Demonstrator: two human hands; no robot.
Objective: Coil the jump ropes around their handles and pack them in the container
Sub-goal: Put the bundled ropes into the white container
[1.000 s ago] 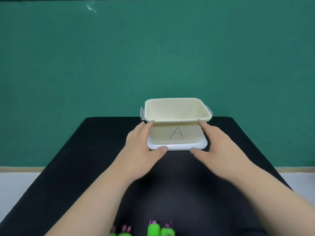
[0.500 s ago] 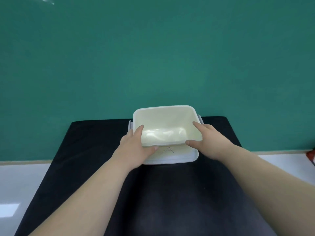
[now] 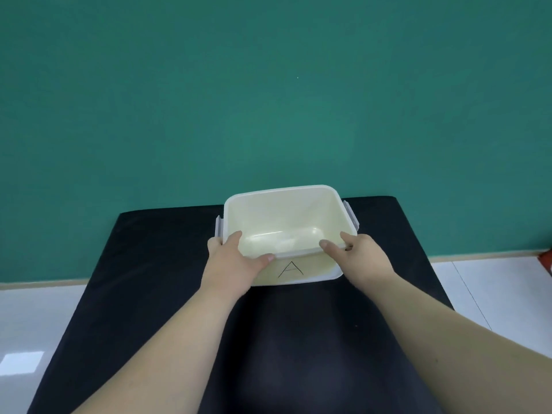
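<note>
A cream plastic container [image 3: 283, 216] marked "A" on its front stands open on the far middle of the black table [image 3: 298, 339]. It sits on a white lid [image 3: 334, 277] with grey clips at the sides. My left hand [image 3: 230, 264] grips its near left corner, thumb on the front rim. My right hand [image 3: 364, 258] grips the near right corner, thumb over the rim. The container's inside shows nothing in it. No jump rope is in view.
A green wall rises right behind the table's far edge. White floor lies on both sides of the table. A red object [image 3: 546, 261] pokes in at the right edge.
The view has lifted, so the green handles at the bottom edge dropped out of sight. Both hands went from the container's base and lid up to its front rim corners.
</note>
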